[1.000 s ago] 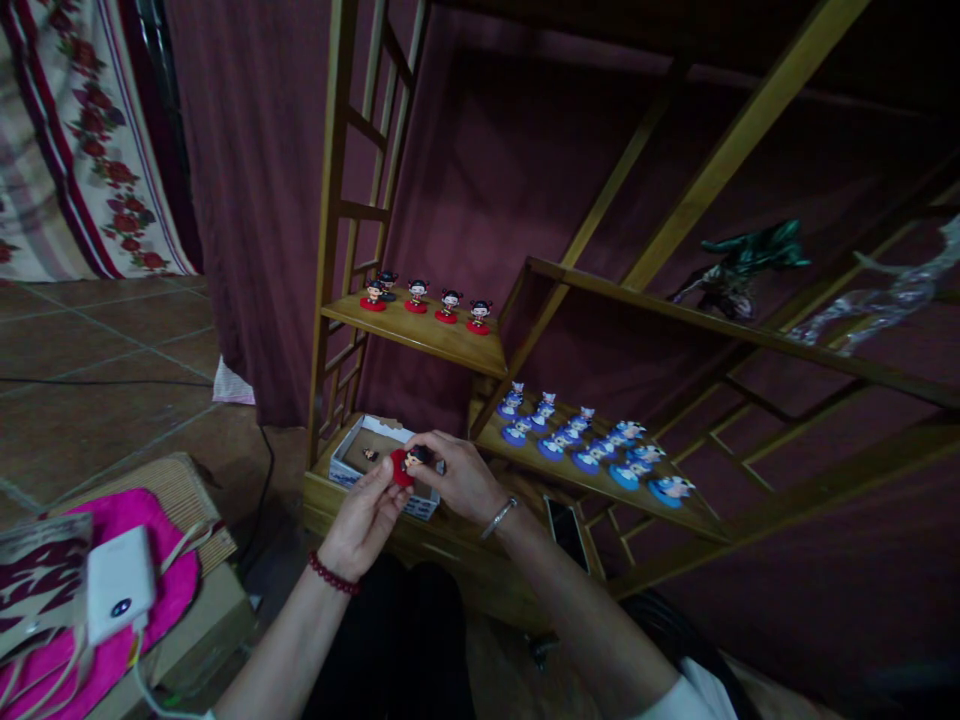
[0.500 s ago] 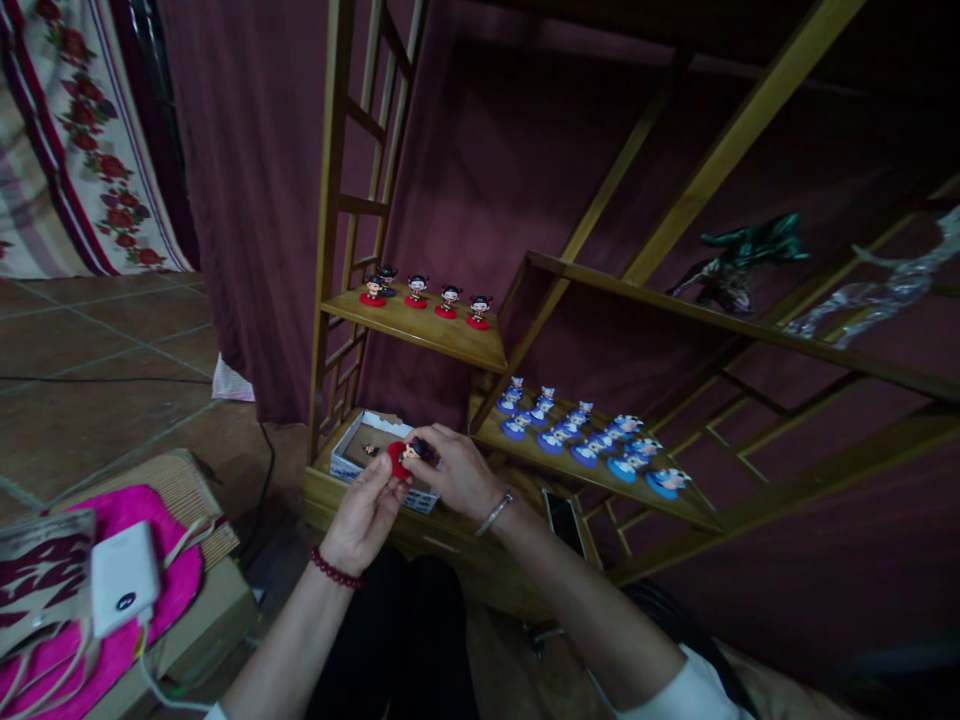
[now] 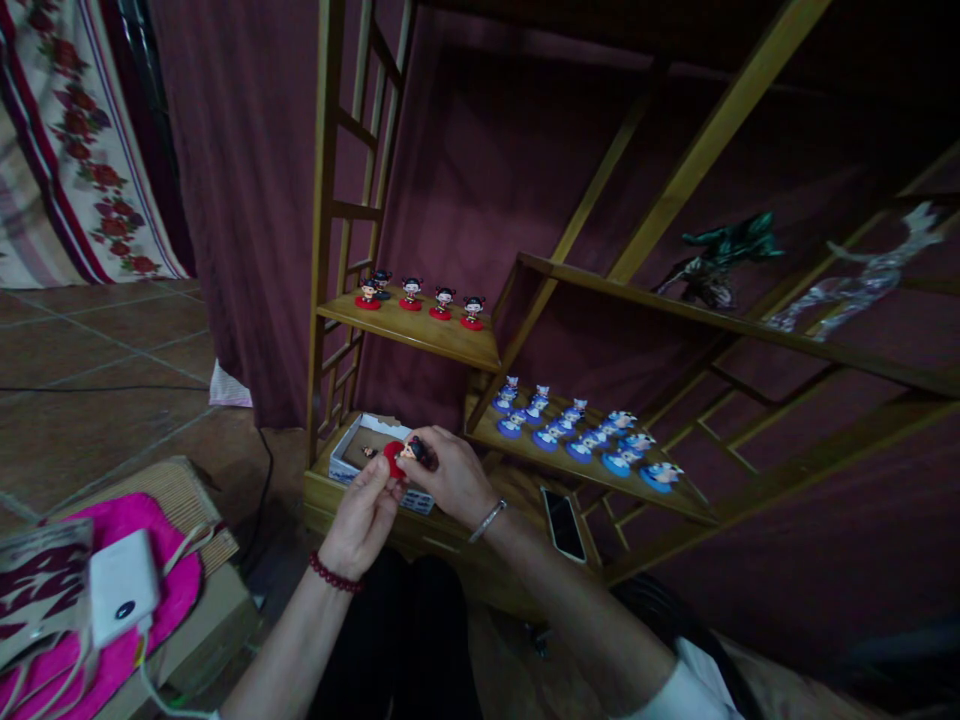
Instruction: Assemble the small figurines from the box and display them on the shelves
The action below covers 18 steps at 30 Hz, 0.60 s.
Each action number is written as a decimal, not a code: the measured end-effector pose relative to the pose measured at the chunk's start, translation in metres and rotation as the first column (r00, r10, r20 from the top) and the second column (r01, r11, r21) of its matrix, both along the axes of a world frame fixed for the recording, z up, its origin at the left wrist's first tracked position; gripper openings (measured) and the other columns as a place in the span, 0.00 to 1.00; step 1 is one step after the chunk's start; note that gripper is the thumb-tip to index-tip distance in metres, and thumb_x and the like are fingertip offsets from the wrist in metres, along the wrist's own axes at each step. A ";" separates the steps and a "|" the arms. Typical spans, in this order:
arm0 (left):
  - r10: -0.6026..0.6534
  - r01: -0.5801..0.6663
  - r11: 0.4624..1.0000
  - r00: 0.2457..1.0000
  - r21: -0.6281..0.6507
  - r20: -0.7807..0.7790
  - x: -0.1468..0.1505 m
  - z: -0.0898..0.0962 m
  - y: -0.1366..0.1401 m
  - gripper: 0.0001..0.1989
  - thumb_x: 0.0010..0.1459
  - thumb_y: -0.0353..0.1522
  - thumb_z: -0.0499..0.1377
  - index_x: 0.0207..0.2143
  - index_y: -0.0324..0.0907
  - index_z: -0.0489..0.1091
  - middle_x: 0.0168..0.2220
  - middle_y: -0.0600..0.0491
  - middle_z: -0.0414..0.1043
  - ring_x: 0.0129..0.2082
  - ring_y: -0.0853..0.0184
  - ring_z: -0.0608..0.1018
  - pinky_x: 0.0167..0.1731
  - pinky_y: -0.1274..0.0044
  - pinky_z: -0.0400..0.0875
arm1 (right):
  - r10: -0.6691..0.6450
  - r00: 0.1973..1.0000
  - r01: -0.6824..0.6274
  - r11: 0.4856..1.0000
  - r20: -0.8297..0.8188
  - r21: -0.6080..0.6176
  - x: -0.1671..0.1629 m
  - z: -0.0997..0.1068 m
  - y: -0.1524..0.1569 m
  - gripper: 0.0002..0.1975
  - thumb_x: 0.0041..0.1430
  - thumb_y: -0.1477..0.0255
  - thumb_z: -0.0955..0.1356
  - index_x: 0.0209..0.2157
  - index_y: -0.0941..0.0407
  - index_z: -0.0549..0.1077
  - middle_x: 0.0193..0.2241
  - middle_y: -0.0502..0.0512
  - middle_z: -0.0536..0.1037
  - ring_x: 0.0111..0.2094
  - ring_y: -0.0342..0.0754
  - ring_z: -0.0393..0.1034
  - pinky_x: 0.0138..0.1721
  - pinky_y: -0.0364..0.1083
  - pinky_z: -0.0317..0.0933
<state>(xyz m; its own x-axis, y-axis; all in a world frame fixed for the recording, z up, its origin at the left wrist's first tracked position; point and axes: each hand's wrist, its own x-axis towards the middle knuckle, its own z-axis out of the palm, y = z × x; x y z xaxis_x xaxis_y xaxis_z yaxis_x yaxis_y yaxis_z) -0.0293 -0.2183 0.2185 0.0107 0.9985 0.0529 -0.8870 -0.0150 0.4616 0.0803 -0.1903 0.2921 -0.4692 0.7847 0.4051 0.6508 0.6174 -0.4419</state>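
Both hands meet over a small doll figurine [image 3: 409, 451] with black hair and a round red base. My left hand [image 3: 365, 510] pinches the red base, while my right hand [image 3: 455, 475] grips the figurine at its head and body. Just behind and under the hands sits a shallow white box [image 3: 349, 447] with a brown bottom, in which a small dark-haired piece [image 3: 368, 452] lies. On the upper left shelf [image 3: 420, 330] stand several similar figurines [image 3: 444, 301], mostly on red bases. My fingers partly cover the held figurine.
Several blue-and-white figurines [image 3: 581, 438] fill the lower right shelf. A phone [image 3: 563, 523] lies near my right forearm. Green [image 3: 716, 260] and clear ornaments [image 3: 862, 275] stand higher up. At left, a white power bank [image 3: 122, 585] with cables rests on pink cloth [image 3: 176, 540].
The camera view has shifted slightly, and more of the phone shows beside my right forearm. Both hands keep hold of the figurine in nearly the same place.
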 end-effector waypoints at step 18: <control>0.010 -0.007 0.997 0.999 -0.083 0.038 0.002 0.005 0.003 0.09 0.48 0.30 0.60 0.35 0.39 0.71 0.33 0.52 0.73 0.30 0.74 0.73 0.33 0.81 0.67 | 0.104 0.992 -0.109 0.991 -0.071 -0.073 0.006 0.001 0.009 0.16 0.51 0.73 0.64 0.44 0.54 0.67 0.37 0.52 0.72 0.34 0.44 0.66 0.37 0.44 0.61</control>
